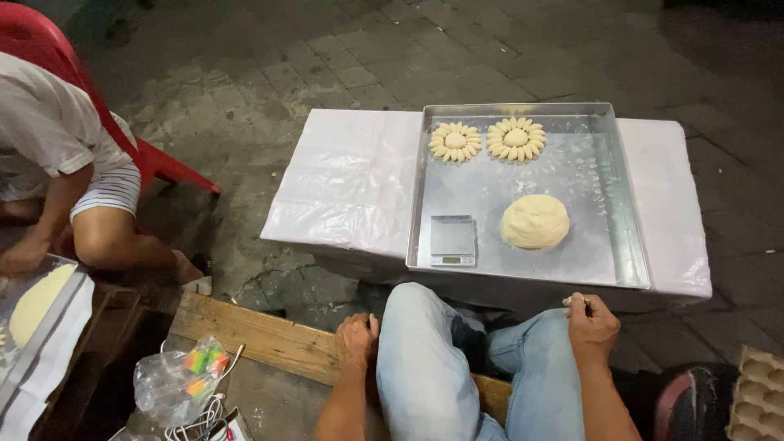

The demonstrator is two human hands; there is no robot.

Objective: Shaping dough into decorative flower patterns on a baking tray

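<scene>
A metal tray (612,212) lies on a low table covered in white plastic (343,180). In it are a round ball of pale dough (535,221), a small digital scale (452,240) and two flower-shaped dough pieces (455,141) (515,138) at the far edge. My left hand (357,336) rests closed beside my left knee on a wooden board (261,335). My right hand (591,322) sits on my right knee with the fingers pinched; something small may be in them, but I cannot make it out. Both hands are short of the tray.
Another person (73,171) crouches at the left by a red plastic chair (155,159), with a second tray of dough (37,306) before them. A plastic bag with coloured items and a white cable (184,380) lies near my left. An egg carton (755,392) is at the right.
</scene>
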